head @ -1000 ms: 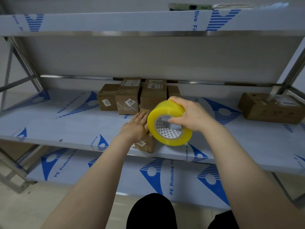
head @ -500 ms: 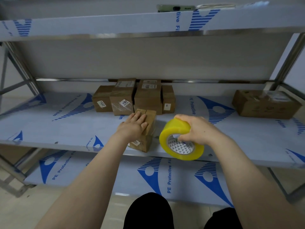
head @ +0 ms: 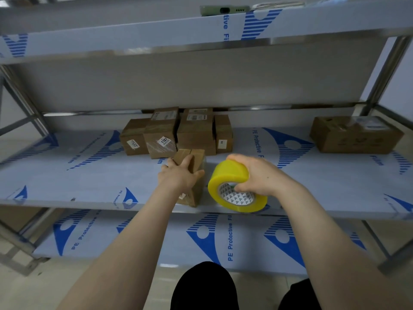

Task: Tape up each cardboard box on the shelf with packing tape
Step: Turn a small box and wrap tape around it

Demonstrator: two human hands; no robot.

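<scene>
Brown box [head: 198, 162] w/ ctr top seam under flat left hand [head: 178, 175]; yellow tape roll [head: 228, 175] in right hand [head: 261, 175] grip

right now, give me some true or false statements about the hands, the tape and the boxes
1. The right hand grips the yellow tape roll. True.
2. The left hand rests on the small box near the middle shelf's front edge. True.
3. The roll lies flat on the small box. False: it is held on edge beside it.
4. The lone box sits on top of the cluster of boxes. False: it sits apart, far right.
</scene>
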